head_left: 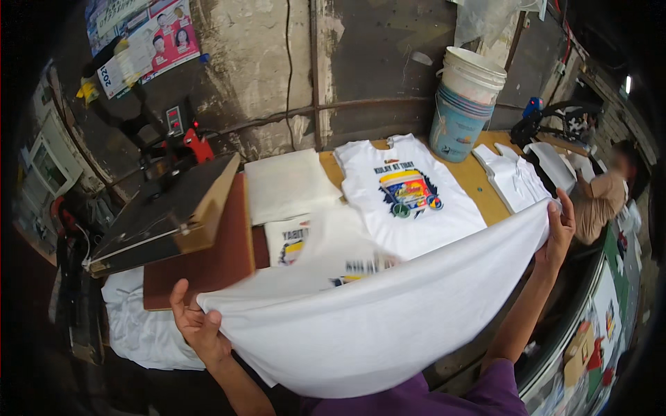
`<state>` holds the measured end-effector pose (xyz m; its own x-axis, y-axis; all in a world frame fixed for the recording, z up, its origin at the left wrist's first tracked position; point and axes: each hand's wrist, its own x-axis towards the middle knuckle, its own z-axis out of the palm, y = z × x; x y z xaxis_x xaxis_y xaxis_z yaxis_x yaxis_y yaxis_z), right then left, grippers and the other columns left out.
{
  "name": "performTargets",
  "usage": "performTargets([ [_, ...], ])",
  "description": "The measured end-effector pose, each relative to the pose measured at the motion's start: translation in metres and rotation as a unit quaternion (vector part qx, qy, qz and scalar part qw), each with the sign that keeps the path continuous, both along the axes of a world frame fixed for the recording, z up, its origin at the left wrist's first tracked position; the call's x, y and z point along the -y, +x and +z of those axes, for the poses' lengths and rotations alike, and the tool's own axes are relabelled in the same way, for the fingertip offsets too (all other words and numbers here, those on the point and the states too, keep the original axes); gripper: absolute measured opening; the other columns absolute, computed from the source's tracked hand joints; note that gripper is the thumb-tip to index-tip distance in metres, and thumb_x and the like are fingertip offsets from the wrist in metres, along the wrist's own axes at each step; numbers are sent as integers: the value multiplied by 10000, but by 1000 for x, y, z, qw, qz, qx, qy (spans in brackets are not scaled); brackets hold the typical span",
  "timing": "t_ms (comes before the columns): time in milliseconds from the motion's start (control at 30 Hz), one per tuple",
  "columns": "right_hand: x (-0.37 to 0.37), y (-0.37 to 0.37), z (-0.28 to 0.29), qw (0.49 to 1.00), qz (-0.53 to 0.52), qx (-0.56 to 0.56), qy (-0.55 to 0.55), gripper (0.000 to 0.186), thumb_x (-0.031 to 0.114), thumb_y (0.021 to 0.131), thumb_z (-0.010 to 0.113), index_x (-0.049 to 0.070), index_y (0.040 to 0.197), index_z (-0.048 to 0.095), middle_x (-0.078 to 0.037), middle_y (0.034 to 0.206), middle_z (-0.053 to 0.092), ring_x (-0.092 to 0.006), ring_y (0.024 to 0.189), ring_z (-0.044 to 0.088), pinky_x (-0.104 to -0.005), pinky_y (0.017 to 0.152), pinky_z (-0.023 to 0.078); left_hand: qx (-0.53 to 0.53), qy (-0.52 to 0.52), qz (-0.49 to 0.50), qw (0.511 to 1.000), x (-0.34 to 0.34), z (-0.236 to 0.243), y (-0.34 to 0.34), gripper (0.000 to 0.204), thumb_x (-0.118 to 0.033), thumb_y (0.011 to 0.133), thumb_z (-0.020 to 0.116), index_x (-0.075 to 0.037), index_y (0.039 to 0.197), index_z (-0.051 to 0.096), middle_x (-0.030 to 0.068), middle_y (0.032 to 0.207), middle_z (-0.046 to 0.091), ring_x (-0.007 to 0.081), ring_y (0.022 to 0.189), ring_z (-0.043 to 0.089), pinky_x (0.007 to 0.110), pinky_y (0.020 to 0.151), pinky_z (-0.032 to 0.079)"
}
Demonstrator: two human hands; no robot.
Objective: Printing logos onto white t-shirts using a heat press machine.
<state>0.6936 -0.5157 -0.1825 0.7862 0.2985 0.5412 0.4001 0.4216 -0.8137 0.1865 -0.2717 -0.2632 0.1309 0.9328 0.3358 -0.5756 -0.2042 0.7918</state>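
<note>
A white T-shirt point(388, 319) is stretched between my two hands, its lower part sagging in front of me. My left hand point(201, 329) grips its left corner, close to the heat press's brown lower plate point(198, 274). At the right, my right hand point(557, 232) has the other corner between thumb and fingers, higher up. Blurred dark print shows at the cloth's far edge; I cannot tell whether it belongs to this shirt. Just beyond, a white sleeveless shirt point(444, 222) with a colourful bucket print lies flat on the yellow table point(496, 184).
The press's black upper plate point(159, 208) is raised and tilted. White sheets point(288, 184) lie beside it, folded white shirts point(512, 173) at the right. Stacked buckets point(463, 104) stand at the back. White cloth point(142, 326) hangs below the press. Another person point(602, 197) is at the far right.
</note>
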Motion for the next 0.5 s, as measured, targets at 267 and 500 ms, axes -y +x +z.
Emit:
performTargets([
  [267,-45,173,37,992,4,111,-64,425,94,781,700,-33,1174,603,-113,1156,612,-167,1010,586,-274,898,453,-202,102,133,965,-35,51,196,510,16,754,677,64,1239,528,153,1254,537,235,1133,528,337,1009,368],
  [500,-175,322,-21,925,226,-135,-275,575,-49,791,626,-40,1338,451,-181,1203,575,-210,1039,583,-279,816,496,-205,-183,-74,959,-140,33,326,630,79,788,626,47,1369,385,168,1338,468,239,1172,515,328,992,417],
])
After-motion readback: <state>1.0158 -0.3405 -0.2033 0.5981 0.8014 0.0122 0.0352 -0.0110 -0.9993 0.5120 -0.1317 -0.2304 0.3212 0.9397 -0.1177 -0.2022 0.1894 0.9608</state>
